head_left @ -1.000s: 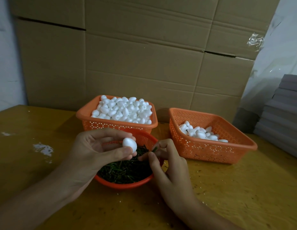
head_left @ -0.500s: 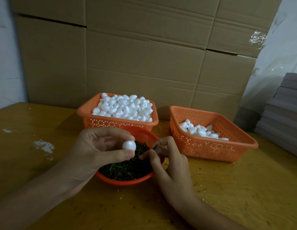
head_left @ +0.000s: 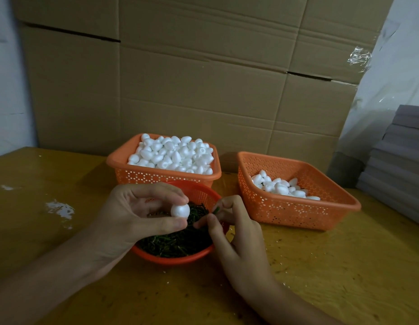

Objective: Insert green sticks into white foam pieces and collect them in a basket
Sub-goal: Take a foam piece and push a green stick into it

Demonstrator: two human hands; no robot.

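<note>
Head view. The left hand (head_left: pixel 133 214) has its grip closed on one white foam piece (head_left: pixel 179 211), thumb below and fingertips above, over the round basket (head_left: pixel 178 259) of green sticks. The right hand (head_left: pixel 236 233) keeps a narrow grip, thumb and forefinger pinching a green stick (head_left: pixel 216 210) just beside the foam piece, apart from it. Behind stands the full basket (head_left: pixel 117 164), heaped with foam. To the right, the collecting basket (head_left: pixel 297 221) holds a small pile. All three rest on the yellow surface (head_left: pixel 63 242); cardboard boxes (head_left: pixel 203 90) stand behind.

Orange perforated baskets (head_left: pixel 297 207) hold white foam pieces (head_left: pixel 173 156); the round bowl (head_left: pixel 171 259) holds dark green sticks (head_left: pixel 175 242).
</note>
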